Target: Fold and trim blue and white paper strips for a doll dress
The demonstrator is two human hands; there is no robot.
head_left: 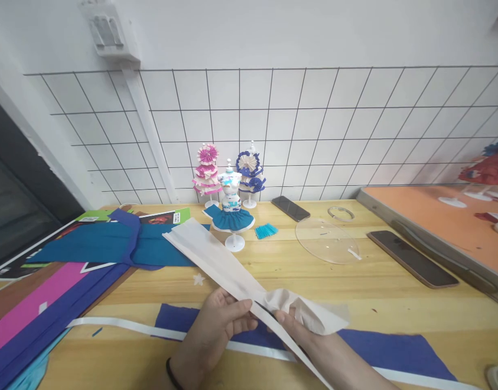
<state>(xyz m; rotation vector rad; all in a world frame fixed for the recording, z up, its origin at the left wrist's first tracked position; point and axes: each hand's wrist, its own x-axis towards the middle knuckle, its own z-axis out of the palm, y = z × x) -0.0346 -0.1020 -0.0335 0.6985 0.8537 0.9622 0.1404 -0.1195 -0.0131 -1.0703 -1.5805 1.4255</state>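
Observation:
A folded length of white crepe paper (220, 257) runs from the table's middle down to my hands. My left hand (216, 325) pinches its lower edge between thumb and fingers. At the same place my right hand (303, 338) is closed around dark scissors (264, 310), of which only a thin blade shows; the handles are hidden. A narrow strip of the paper slants away below the blade, and the wider part bunches over my right fingers. Beneath both hands lies a dark blue crepe paper band (387, 352) with a white strip along it.
A small dress form (231, 197) in a teal skirt stands ahead, with pink (207, 173) and purple (251, 170) dressed forms behind it. Coloured crepe sheets (86, 244) lie left. Two phones (413, 258), a clear disc (328, 241) and a tape ring (341, 214) are right.

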